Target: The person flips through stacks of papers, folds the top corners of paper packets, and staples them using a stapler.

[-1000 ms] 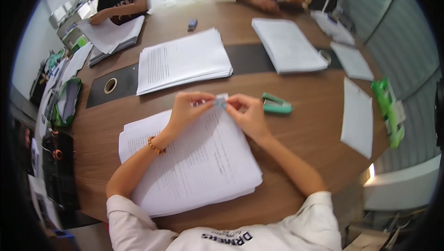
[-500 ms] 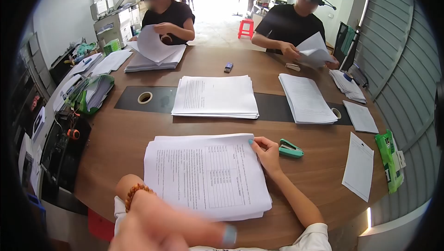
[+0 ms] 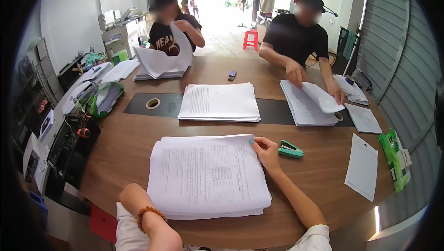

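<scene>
A thick stack of printed papers (image 3: 208, 177) lies before me, its top sheet showing text and a table. My right hand (image 3: 266, 153) pinches the far right corner of the top paper, thumb above and fingers curled. Just right of that hand sits a green stapler (image 3: 291, 149). My left hand (image 3: 165, 238) is bent back toward me at the bottom edge, below a brown bead bracelet; its fingers are out of sight, so I cannot see whether it holds anything.
Across the table are a middle paper stack (image 3: 219, 103), a right stack (image 3: 307, 105), a tape roll (image 3: 153, 104) and a small dark blue device (image 3: 232, 75). Two people in black handle papers opposite. A single sheet (image 3: 361, 167) and a green packet (image 3: 394, 161) lie at right.
My left hand has drawn back from over the stack to the bottom edge. My right hand keeps its corner. The person at right has lowered a sheet onto the right stack.
</scene>
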`<state>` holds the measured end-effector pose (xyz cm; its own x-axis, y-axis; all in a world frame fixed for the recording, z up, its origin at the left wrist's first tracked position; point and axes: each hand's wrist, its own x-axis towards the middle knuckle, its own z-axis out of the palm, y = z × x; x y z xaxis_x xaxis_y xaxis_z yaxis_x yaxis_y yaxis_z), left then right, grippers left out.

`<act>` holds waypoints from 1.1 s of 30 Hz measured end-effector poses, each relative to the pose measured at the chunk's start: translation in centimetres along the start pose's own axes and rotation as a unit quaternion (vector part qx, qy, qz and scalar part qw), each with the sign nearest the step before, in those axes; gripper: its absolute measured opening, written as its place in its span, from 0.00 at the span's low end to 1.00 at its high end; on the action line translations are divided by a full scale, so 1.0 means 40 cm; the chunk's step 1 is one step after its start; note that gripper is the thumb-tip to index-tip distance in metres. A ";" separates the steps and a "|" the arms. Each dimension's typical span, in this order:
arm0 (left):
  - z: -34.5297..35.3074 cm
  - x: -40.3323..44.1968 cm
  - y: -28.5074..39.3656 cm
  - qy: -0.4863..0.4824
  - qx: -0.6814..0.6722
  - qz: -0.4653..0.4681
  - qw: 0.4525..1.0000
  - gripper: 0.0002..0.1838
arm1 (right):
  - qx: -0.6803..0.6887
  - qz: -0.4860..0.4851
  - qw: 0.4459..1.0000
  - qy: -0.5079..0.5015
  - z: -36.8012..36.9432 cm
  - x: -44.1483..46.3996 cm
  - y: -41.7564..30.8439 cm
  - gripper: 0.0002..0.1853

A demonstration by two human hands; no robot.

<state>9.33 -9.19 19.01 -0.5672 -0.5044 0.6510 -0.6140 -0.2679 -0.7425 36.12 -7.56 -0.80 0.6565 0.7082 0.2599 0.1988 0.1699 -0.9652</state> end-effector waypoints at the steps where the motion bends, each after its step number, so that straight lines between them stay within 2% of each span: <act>1: 0.013 -0.010 0.011 0.000 0.002 0.035 0.999 0.20 | 0.004 -0.008 1.000 0.003 0.002 0.000 -0.001 0.09; 2: 0.021 -0.032 0.093 0.012 0.051 0.077 0.996 0.20 | 0.008 -0.017 1.000 0.008 0.004 0.003 -0.002 0.09; 3: 0.014 -0.074 0.087 0.009 0.043 0.080 0.996 0.20 | 0.014 -0.020 1.000 0.012 0.004 0.003 0.001 0.09; 5: -0.004 -0.184 0.050 -0.067 0.140 0.123 0.980 0.19 | -0.043 -0.029 0.999 0.000 -0.002 0.006 0.004 0.09; 7: -0.053 -0.353 0.039 -0.189 0.181 0.024 0.965 0.18 | -0.035 -0.041 0.998 0.014 -0.001 0.010 0.010 0.09; 8: -0.068 -0.384 0.014 -0.294 0.184 -0.147 0.926 0.17 | -0.029 -0.049 0.998 0.019 0.003 0.007 0.015 0.10; 9: -0.083 -0.416 -0.011 -0.392 0.219 -0.300 0.842 0.16 | -0.028 -0.046 0.998 0.022 0.005 0.006 0.016 0.10; 10: -0.056 -0.429 -0.072 -0.330 0.158 -0.523 0.770 0.20 | -0.024 -0.048 0.998 0.023 0.005 0.006 0.014 0.09; 12: -0.054 -0.573 -0.075 -0.319 0.176 -0.643 0.674 0.17 | -0.022 -0.049 0.998 0.024 0.005 0.007 0.013 0.09; 13: -0.057 -0.607 -0.073 -0.317 0.175 -0.646 0.673 0.17 | -0.023 -0.052 0.998 0.021 0.004 0.006 0.014 0.09; 15: -0.060 -0.633 -0.082 -0.351 0.077 -0.709 0.607 0.13 | -0.023 -0.053 0.998 0.021 0.004 0.009 0.009 0.08; 16: -0.057 -0.634 -0.086 -0.351 0.073 -0.711 0.605 0.13 | -0.035 -0.078 0.996 0.024 0.004 0.009 0.007 0.08; 18: -0.053 -0.632 -0.085 -0.257 0.058 -0.780 0.568 0.09 | -0.047 -0.090 0.994 0.028 0.006 0.006 0.006 0.08; 19: -0.051 -0.639 -0.086 -0.232 0.055 -0.785 0.571 0.09 | -0.040 -0.074 0.996 0.026 0.005 0.006 0.005 0.08; 20: -0.051 -0.639 -0.084 -0.193 0.022 -0.816 0.544 0.11 | -0.034 -0.060 0.997 0.024 0.004 0.009 0.005 0.08; 22: -0.049 -0.639 -0.083 -0.186 0.017 -0.835 0.518 0.12 | -0.031 -0.061 0.997 0.032 0.012 0.011 0.003 0.08; 23: -0.051 -0.652 -0.079 -0.187 0.021 -0.819 0.542 0.12 | -0.035 -0.070 0.996 0.039 0.012 0.009 0.002 0.08; 24: -0.049 -0.651 -0.077 -0.173 0.024 -0.820 0.544 0.11 | -0.040 -0.076 0.995 0.047 0.013 0.005 -0.004 0.08; 27: -0.046 -0.640 -0.081 -0.165 0.011 -0.844 0.510 0.12 | -0.040 -0.043 0.997 0.056 0.012 -0.009 -0.027 0.10; 33: -0.041 -0.641 -0.079 -0.195 0.018 -0.843 0.502 0.14 | -0.121 -0.065 0.988 0.063 0.007 -0.024 -0.064 0.14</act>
<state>24.93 5.95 4.92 0.8953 0.3429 0.2842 -0.0274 -0.5945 0.8036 34.76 -8.48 1.41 0.6967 0.5973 0.3973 0.4459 0.0733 -0.8921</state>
